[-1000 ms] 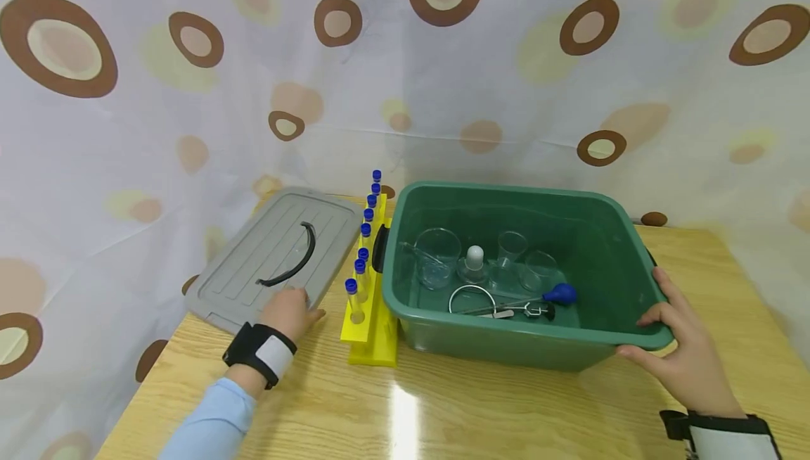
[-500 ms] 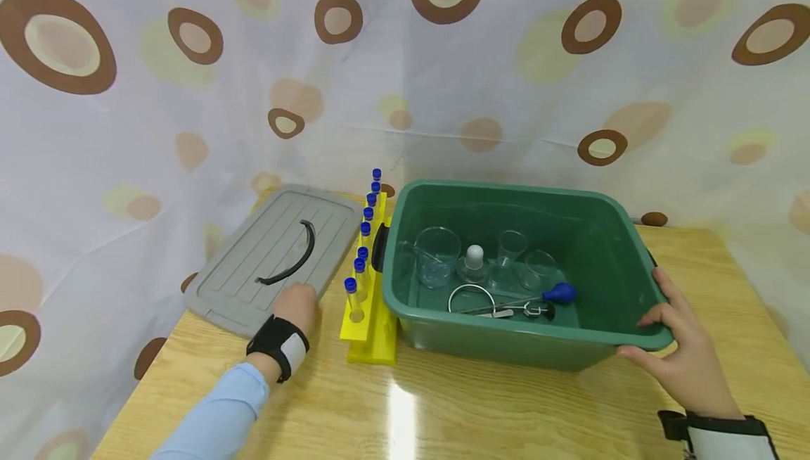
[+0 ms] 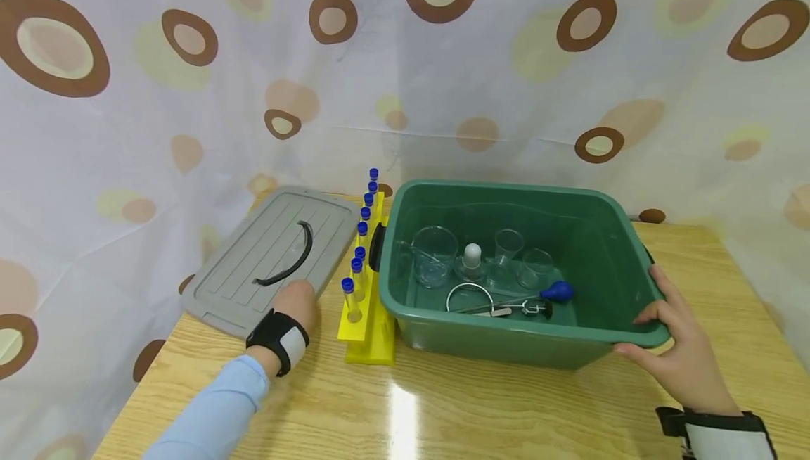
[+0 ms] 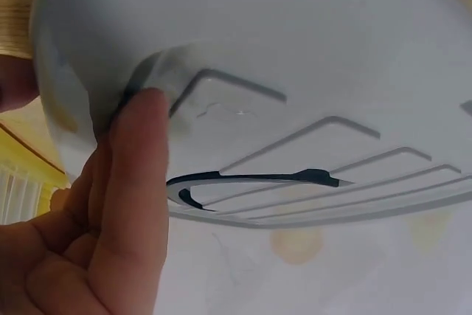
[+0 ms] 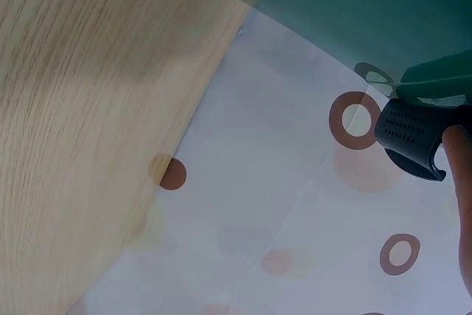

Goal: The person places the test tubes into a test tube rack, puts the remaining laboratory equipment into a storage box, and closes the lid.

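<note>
My left hand (image 3: pixel 297 302) grips the near right edge of a grey plastic lid (image 3: pixel 243 263) with a black carry handle (image 3: pixel 304 252). In the left wrist view its fingers (image 4: pixel 140 138) lie on the ribbed lid (image 4: pixel 258 27), and the thumb shows just beyond the edge. My right hand (image 3: pixel 690 361) holds the near right corner of a green plastic bin (image 3: pixel 493 340), thumb in front and fingers over the rim. Only a finger of it (image 5: pixel 461 160) appears in the right wrist view, beside the bin's black side latch (image 5: pixel 417 130).
Between lid and bin stands a yellow rack (image 3: pixel 354 332) of several blue-capped test tubes (image 3: pixel 350 298). Inside the bin are a glass beaker (image 3: pixel 433 273), a white-capped spirit lamp (image 3: pixel 471 257), a metal ring (image 3: pixel 468 285) and a blue rubber bulb (image 3: pixel 558 291). Behind hangs a patterned curtain (image 3: pixel 430 80).
My left hand has shifted slightly right along the lid's edge, and its thumb, stretched out earlier, is now hidden in the head view. My right hand stays on the bin.
</note>
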Action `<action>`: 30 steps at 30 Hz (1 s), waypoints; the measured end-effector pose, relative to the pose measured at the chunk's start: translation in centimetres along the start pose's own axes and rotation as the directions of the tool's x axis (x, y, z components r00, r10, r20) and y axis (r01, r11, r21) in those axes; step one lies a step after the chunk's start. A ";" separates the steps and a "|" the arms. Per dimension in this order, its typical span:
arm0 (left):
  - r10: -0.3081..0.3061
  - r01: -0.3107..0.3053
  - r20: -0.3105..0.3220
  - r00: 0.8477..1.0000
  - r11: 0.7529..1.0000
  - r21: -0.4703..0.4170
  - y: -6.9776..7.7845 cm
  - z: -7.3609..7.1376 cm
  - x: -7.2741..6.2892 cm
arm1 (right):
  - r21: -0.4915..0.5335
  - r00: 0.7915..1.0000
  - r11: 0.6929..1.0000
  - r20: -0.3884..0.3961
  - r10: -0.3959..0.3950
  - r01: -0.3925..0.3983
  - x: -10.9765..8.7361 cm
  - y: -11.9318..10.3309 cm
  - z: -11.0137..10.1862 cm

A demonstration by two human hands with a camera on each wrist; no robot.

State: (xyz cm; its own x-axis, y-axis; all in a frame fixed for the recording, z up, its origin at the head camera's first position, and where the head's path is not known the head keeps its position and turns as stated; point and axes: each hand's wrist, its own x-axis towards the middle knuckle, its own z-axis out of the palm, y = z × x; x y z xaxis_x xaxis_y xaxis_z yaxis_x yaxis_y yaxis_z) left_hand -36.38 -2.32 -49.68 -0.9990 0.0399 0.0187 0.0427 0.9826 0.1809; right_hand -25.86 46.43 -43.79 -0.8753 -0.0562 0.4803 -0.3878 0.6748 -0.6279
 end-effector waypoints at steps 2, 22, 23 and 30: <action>0.018 -0.018 0.002 1.000 1.000 0.009 -0.1 0.0 -0.1 | 0.005 1.000 1.000 -0.006 -0.003 0.003 0.0 0.1 0.0; -0.105 0.101 0.008 0.994 0.975 0.199 -0.1 0.0 0.1 | 0.004 1.000 1.000 0.003 0.029 -0.029 -0.2 0.2 0.1; -0.095 0.096 -0.016 0.995 0.977 0.191 -0.4 -0.1 0.1 | 0.005 1.000 1.000 0.003 0.029 -0.029 -0.2 0.2 0.2; 0.025 0.008 -0.141 0.990 0.974 0.228 -2.2 -2.1 -0.4 | 0.019 1.000 1.000 -0.010 0.010 -0.010 -0.2 0.2 0.2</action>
State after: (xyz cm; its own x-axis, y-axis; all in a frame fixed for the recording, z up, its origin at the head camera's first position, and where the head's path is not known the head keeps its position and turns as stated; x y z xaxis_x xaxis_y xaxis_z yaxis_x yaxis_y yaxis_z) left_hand -36.03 -4.86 -48.00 -0.9861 0.0381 0.1616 0.0306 0.9984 -0.0481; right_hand -25.84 46.45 -44.09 -0.8761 -0.0418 0.4804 -0.3847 0.6612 -0.6440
